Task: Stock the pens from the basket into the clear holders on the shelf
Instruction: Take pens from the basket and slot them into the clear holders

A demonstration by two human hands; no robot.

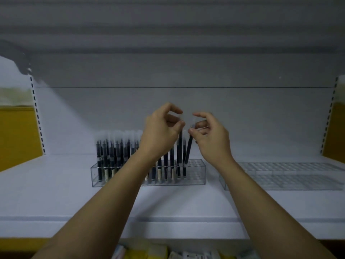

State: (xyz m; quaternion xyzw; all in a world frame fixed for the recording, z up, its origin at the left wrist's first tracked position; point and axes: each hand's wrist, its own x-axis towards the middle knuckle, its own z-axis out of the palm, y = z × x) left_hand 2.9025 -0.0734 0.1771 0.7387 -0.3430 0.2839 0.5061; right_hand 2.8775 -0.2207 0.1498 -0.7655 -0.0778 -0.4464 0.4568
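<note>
Pens (pixel 188 150) pinched by left hand (pixel 160 131) and right hand (pixel 211 136)

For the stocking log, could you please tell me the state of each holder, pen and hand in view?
left holder: mostly filled, rightmost slots empty.
right holder: empty.
stocked pens: upright in left holder.
upright pen: standing in left holder.
tilted pen: leaning, lower end at a slot.
left hand: pinches upright pen's top.
right hand: pinches tilted pen's top.
</note>
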